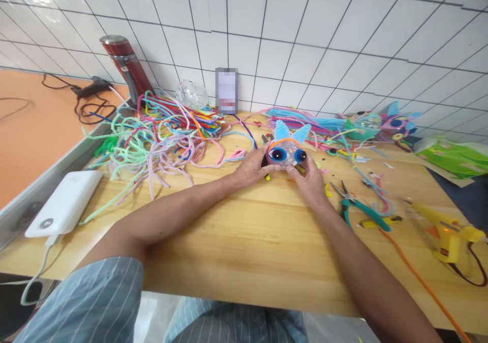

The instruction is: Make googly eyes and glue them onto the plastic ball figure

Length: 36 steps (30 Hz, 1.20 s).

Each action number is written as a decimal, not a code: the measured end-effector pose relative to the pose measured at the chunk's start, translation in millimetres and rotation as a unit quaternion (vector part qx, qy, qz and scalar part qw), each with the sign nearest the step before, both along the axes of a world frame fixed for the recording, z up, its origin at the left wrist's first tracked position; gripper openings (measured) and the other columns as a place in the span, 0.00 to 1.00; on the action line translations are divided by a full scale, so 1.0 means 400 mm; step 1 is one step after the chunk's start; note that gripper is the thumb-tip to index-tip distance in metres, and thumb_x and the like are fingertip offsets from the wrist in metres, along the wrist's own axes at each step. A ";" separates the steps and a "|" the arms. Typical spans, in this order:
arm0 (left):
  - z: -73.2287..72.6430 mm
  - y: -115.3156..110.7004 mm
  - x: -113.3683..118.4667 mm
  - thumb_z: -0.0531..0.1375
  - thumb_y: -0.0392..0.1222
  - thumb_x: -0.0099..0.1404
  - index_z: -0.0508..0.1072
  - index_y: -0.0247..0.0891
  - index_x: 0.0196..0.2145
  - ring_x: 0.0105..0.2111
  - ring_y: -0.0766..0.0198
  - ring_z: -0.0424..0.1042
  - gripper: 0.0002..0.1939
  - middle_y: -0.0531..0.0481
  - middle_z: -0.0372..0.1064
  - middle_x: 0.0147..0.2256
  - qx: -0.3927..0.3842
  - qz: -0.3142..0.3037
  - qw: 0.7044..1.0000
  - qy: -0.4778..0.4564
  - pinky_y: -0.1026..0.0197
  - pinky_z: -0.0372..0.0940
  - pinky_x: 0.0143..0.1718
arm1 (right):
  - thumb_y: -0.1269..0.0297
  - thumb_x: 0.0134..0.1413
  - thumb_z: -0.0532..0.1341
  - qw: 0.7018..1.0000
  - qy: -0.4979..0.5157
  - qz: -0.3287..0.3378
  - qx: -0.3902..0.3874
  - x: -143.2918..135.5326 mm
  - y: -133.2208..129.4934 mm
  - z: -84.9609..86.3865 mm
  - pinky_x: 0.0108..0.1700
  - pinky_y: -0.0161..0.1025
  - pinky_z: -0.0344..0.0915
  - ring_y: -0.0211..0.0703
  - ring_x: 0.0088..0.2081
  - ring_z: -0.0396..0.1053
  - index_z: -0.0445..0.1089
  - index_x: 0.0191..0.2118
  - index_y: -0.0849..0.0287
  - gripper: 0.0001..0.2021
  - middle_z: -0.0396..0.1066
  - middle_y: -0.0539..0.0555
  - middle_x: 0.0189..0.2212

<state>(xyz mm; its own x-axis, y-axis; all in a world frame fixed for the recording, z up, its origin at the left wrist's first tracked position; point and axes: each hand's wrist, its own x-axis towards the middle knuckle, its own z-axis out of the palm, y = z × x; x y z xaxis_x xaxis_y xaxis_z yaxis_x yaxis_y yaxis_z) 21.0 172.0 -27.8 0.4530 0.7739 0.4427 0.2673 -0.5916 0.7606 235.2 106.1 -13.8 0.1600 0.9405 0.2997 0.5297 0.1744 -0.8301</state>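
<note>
Between my hands is a clear round craft figure point(286, 152) with blue pointed ears, an orange band and large black eyes ringed in blue. My left hand point(253, 168) grips its left side, thumb along the lower edge. The fingers of my right hand point(309, 180) are wrapped round its right side, thumb at the bottom front. The figure faces me, upright, near the middle of the wooden table point(244, 231). Its back and the far fingertips are hidden. Green-handled pliers point(364, 210) lie to the right of my right hand.
Tangled pipe cleaners point(133, 139) cover the left, beside a white power bank point(64, 203). A red flask point(127, 68) and a phone point(226, 90) stand behind. A yellow glue gun point(448, 236) with an orange cord point(415, 274) lies right; another eared figure point(396, 122) sits back right.
</note>
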 end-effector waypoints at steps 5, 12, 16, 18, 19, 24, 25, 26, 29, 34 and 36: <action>0.005 -0.003 -0.002 0.67 0.59 0.66 0.59 0.42 0.72 0.66 0.40 0.67 0.43 0.37 0.66 0.67 -0.008 -0.010 1.000 0.003 0.37 0.61 0.68 | 0.47 0.54 0.69 1.000 -0.008 -0.011 -0.010 0.001 -0.003 0.003 0.63 0.62 0.68 0.60 0.60 0.74 0.69 0.65 0.52 0.34 0.75 0.61 0.61; 0.011 -0.010 -0.003 0.70 0.60 0.61 0.57 0.39 0.73 0.67 0.38 0.65 0.50 0.34 0.65 0.68 -0.006 -0.001 1.000 0.000 0.36 0.60 0.68 | 0.46 0.53 0.70 1.000 -0.002 -0.011 -0.020 0.017 -0.004 -0.009 0.65 0.63 0.66 0.61 0.62 0.72 0.64 0.69 0.52 0.40 0.71 0.62 0.64; 0.017 -0.015 -0.007 0.68 0.59 0.65 0.60 0.36 0.71 0.65 0.40 0.68 0.45 0.33 0.67 0.65 0.006 -0.004 1.000 0.004 0.39 0.62 0.67 | 0.48 0.53 0.70 1.000 -0.001 -0.004 -0.007 0.016 -0.007 -0.014 0.65 0.63 0.66 0.61 0.62 0.72 0.65 0.68 0.52 0.38 0.72 0.61 0.63; 0.017 -0.014 -0.008 0.66 0.59 0.67 0.61 0.35 0.70 0.64 0.42 0.69 0.42 0.33 0.69 0.64 0.011 -0.012 1.000 0.008 0.41 0.63 0.66 | 0.49 0.53 0.70 1.000 -0.010 -0.006 0.000 0.012 -0.009 -0.013 0.64 0.63 0.67 0.61 0.61 0.73 0.67 0.66 0.52 0.36 0.74 0.61 0.62; 0.017 -0.013 -0.009 0.66 0.58 0.67 0.61 0.35 0.70 0.63 0.42 0.70 0.41 0.34 0.70 0.64 0.012 -0.016 1.000 0.012 0.41 0.63 0.65 | 0.50 0.52 0.70 1.000 -0.015 -0.011 0.003 0.010 -0.010 -0.012 0.64 0.62 0.67 0.61 0.61 0.73 0.68 0.66 0.52 0.35 0.74 0.61 0.62; 0.015 -0.008 -0.010 0.64 0.57 0.69 0.63 0.37 0.68 0.62 0.42 0.71 0.37 0.35 0.70 0.64 0.004 -0.024 0.999 0.022 0.41 0.64 0.64 | 0.52 0.53 0.69 0.999 -0.026 -0.019 0.007 0.005 -0.012 -0.003 0.64 0.61 0.68 0.60 0.61 0.73 0.69 0.65 0.52 0.34 0.75 0.61 0.61; 0.016 -0.007 -0.010 0.64 0.57 0.69 0.63 0.37 0.68 0.62 0.42 0.71 0.37 0.35 0.70 0.64 0.003 -0.024 0.999 0.023 0.41 0.64 0.64 | 0.52 0.53 0.69 0.999 -0.027 -0.018 0.006 0.004 -0.012 -0.002 0.64 0.60 0.67 0.60 0.61 0.73 0.69 0.65 0.53 0.34 0.75 0.61 0.61; 0.017 -0.008 -0.010 0.63 0.57 0.69 0.64 0.36 0.68 0.62 0.42 0.71 0.36 0.35 0.70 0.63 0.002 -0.025 0.999 0.023 0.41 0.64 0.64 | 0.52 0.53 0.69 0.999 -0.027 -0.016 0.007 0.004 -0.012 0.000 0.64 0.60 0.67 0.59 0.61 0.73 0.68 0.65 0.53 0.34 0.75 0.61 0.61; 0.023 -0.010 -0.009 0.63 0.56 0.70 0.64 0.34 0.67 0.61 0.42 0.71 0.36 0.34 0.70 0.63 0.000 -0.027 0.999 0.022 0.41 0.64 0.64 | 0.52 0.54 0.69 1.000 -0.027 -0.009 0.010 0.001 -0.011 0.003 0.65 0.58 0.67 0.59 0.61 0.73 0.68 0.65 0.53 0.33 0.74 0.60 0.61; 0.034 -0.018 -0.010 0.62 0.58 0.70 0.63 0.36 0.68 0.61 0.43 0.71 0.36 0.36 0.71 0.63 -0.009 -0.023 0.999 0.021 0.42 0.64 0.63 | 0.50 0.55 0.68 1.000 -0.025 -0.005 0.009 -0.002 -0.010 0.004 0.64 0.59 0.67 0.59 0.60 0.73 0.69 0.64 0.53 0.32 0.75 0.61 0.60; 0.037 -0.020 -0.012 0.62 0.57 0.70 0.62 0.37 0.69 0.60 0.43 0.72 0.36 0.36 0.72 0.62 -0.013 -0.017 0.999 0.027 0.42 0.64 0.63 | 0.50 0.55 0.68 1.000 -0.026 -0.002 0.011 -0.003 -0.011 0.003 0.64 0.59 0.67 0.59 0.60 0.73 0.69 0.64 0.53 0.32 0.75 0.60 0.60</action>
<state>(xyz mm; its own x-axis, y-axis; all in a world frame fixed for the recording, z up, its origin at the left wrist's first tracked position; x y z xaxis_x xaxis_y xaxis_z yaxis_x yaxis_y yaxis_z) 16.3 164.0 -13.1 0.5026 0.7679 0.3971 0.2881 -0.5819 0.7605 234.2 101.9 -12.7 0.1476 0.9333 0.3275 0.5721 0.1896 -0.7980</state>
